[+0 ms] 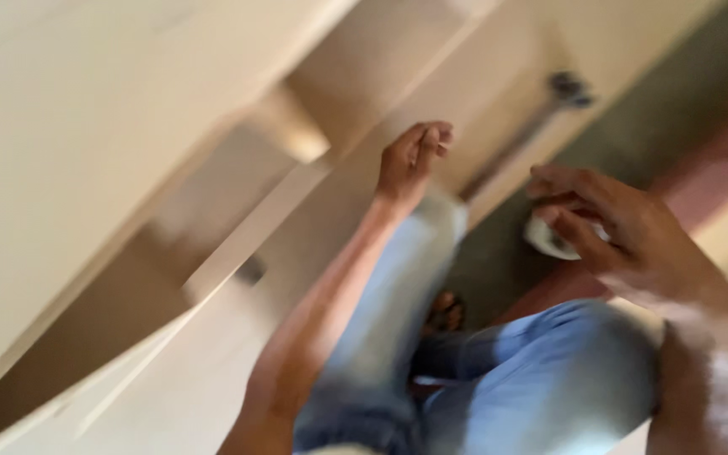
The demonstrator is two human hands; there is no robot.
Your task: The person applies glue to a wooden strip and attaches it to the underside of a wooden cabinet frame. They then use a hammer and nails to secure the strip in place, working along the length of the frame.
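In the blurred, tilted head view, the left hand point(413, 160) is raised in front of pale cream cabinet doors point(86, 126), its fingers loosely curled and holding nothing, close to the edge of a door panel though I cannot tell whether it touches it. The right hand point(625, 232) is spread partly open with fingers bent, hovering just over a small white object point(547, 240) on the grey floor point(634, 126); whether it grips that object cannot be told. Below are light blue trousers point(549, 379), and a dark door handle point(568, 88) shows higher up.
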